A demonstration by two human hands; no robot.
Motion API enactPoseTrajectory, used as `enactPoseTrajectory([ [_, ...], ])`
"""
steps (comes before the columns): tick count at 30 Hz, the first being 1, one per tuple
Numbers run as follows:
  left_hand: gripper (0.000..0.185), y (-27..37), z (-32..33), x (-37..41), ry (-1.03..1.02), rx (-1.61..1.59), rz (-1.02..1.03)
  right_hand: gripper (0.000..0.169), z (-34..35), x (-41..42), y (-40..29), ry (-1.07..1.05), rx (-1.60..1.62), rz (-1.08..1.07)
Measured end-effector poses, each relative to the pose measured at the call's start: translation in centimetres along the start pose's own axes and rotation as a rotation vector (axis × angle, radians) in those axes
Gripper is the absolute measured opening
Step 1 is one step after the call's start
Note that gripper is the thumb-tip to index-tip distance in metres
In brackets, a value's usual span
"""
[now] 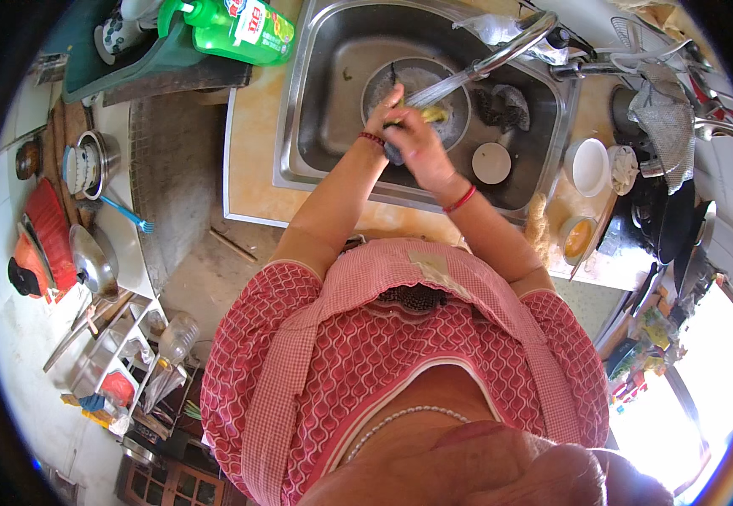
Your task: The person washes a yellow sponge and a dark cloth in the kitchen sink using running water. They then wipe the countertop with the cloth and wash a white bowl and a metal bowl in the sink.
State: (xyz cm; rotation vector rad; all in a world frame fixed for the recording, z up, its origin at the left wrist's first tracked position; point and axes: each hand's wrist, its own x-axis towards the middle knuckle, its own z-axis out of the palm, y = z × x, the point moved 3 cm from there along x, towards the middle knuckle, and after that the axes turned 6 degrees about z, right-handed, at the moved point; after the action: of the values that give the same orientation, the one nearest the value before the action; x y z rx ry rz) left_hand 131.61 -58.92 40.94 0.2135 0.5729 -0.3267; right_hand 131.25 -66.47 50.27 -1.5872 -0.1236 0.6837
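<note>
Over the steel sink (325,145), my left hand (382,117) and my right hand (422,148) are pressed together under running water. A dark grey object (394,154) pokes out below my left palm; my left hand appears to grip it. Its kind is unclear. My right fingers, blurred, curl across the left hand and hide most of what lies between them. A yellowish item (434,114) shows just beyond my right knuckles; I cannot tell whether it is held. Beneath both hands sits a round bowl (373,79) with sudsy water. The chrome faucet (518,44) pours from the upper right.
A small white dish (491,163) and dark mesh scrubbers (504,107) lie in the sink's right side. Green dish soap (246,31) stands at the upper left. On the right counter are a white bowl (588,167), a loofah (536,228) and a bowl with orange-yellow contents (577,240).
</note>
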Motion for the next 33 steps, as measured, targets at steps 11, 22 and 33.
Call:
enactPoseTrajectory([
  [11,0.039,-1.4,-0.1,0.9,0.168,-0.076,0.101,0.028,-1.9,1.8,2.4,0.352,-0.75,-0.317],
  [22,0.04,0.5,-0.1,0.9,0.123,0.073,0.193,0.034,-7.9,5.2,3.7,-0.094,-0.382,0.144],
  [33,0.038,0.1,-2.3,1.0,0.191,-0.19,0.009,0.023,-2.4,2.9,3.6,0.009,-0.236,0.077],
])
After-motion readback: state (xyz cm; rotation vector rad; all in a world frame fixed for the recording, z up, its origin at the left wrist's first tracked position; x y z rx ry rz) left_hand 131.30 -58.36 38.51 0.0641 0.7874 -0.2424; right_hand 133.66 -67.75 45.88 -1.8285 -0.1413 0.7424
